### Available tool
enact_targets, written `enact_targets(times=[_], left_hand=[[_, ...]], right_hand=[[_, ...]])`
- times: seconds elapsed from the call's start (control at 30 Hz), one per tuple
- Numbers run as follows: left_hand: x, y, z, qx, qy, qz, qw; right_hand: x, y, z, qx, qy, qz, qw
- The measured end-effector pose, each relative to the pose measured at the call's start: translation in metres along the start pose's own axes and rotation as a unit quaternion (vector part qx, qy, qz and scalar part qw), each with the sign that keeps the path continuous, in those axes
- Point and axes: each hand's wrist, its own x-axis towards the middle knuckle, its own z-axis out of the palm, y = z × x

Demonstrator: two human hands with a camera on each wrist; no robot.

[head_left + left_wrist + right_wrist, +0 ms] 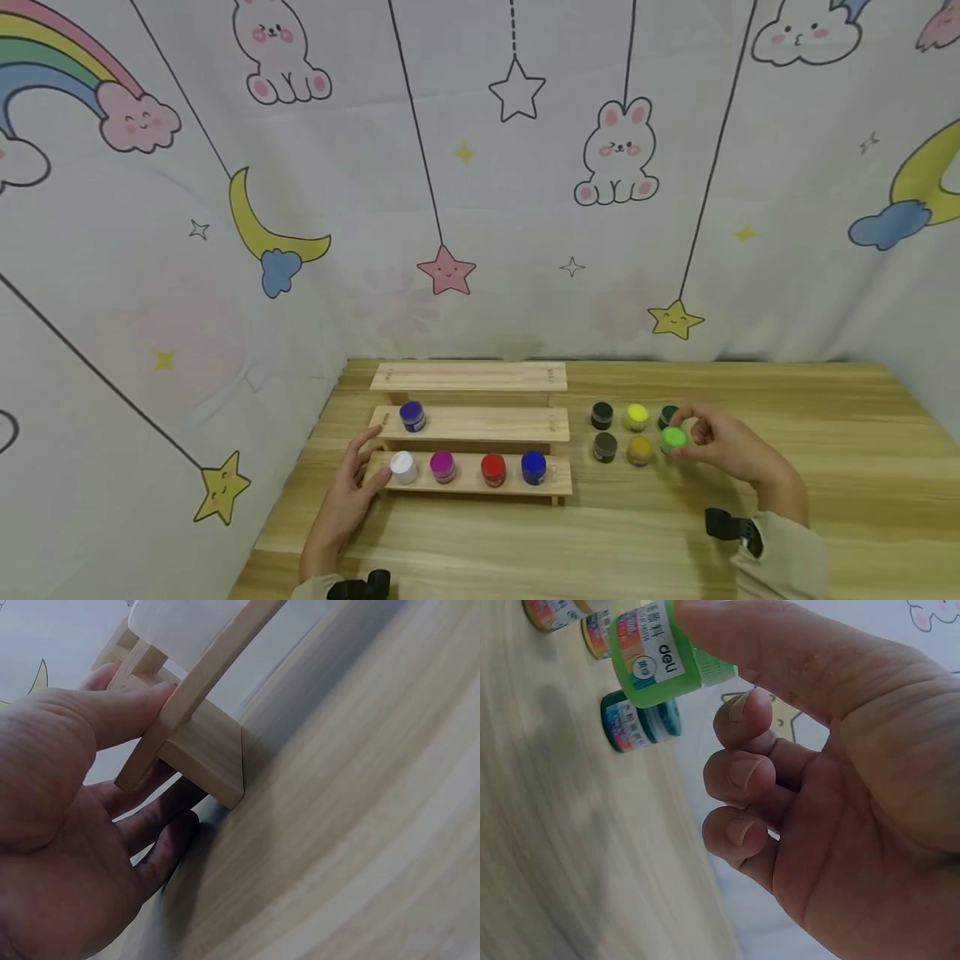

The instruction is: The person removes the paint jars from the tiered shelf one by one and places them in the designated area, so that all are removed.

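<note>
Right hand (726, 446) pinches green jar (673, 439)

Squat and lime-bright, it sits between thumb and finger at the rack's (480, 424) 3 o'clock, a dark green jar (667, 414) at its 12, a mustard jar (640, 452) towards 9. The right wrist view shows its white "deli" label (656, 646); the head view does not. Farther off at 9 o'clock, the left hand (347, 493) grips the rack's end. Only the head view takes in the whole rack.

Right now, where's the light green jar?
Head view: the light green jar is right of the wooden rack, pinched by the right hand, just in front of the dark green jar.
</note>
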Motion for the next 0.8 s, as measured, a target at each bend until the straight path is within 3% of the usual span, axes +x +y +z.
enact_targets(times=[0.17, 0.37, 0.8], left_hand=[[-0.001, 0.003, 0.001, 0.002, -0.001, 0.006, 1.0], [0.0, 0.003, 0.001, -0.001, 0.0, 0.005, 1.0], [0.002, 0.002, 0.001, -0.002, -0.003, 0.01, 0.9999]], right_hand=[[-0.001, 0.009, 0.0, 0.02, -0.032, -0.006, 0.9993], [0.001, 0.018, 0.002, 0.023, -0.038, -0.017, 0.9989], [0.002, 0.024, 0.005, 0.015, -0.024, 0.028, 0.9992]])
